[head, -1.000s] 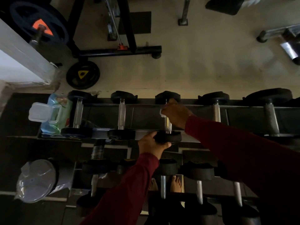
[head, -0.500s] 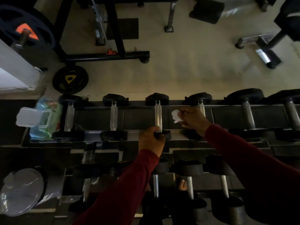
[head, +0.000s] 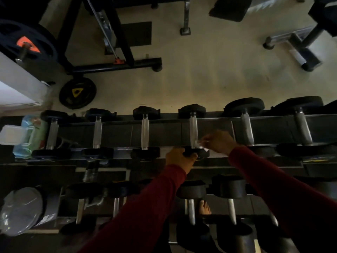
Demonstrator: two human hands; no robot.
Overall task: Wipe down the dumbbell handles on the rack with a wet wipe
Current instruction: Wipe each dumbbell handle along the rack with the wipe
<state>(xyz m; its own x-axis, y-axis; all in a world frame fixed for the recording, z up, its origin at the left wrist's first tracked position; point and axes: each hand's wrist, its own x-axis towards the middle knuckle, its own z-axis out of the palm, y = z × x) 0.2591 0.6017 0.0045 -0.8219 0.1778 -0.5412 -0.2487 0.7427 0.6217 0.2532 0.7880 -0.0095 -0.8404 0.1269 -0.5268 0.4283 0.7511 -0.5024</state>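
Dim gym, head view looking down over a dark multi-tier dumbbell rack. Top tier holds a row of dumbbells, chrome handles running near to far, black heads at both ends.

Left hand, grip clenched round the near head of the fourth dumbbell from the left. Right hand, grip pinching the white wet wipe; wipe sits against the near end of that dumbbell's handle, just right of it. Both sleeves dark red.

Wipe pack, greenish with its white flip lid open, lies at the far-left end of the top tier, touching the first dumbbell. Lower tiers carry more dumbbells, mostly in shadow. A bare foot shows through the rack gap below.

Floor pale beige, lit beyond the rack. On it: black weight plate with a yellow triangle mark, black machine frame with orange fittings, bench legs far right. Bin with clear liner near left. Large plate with an orange hub far left.
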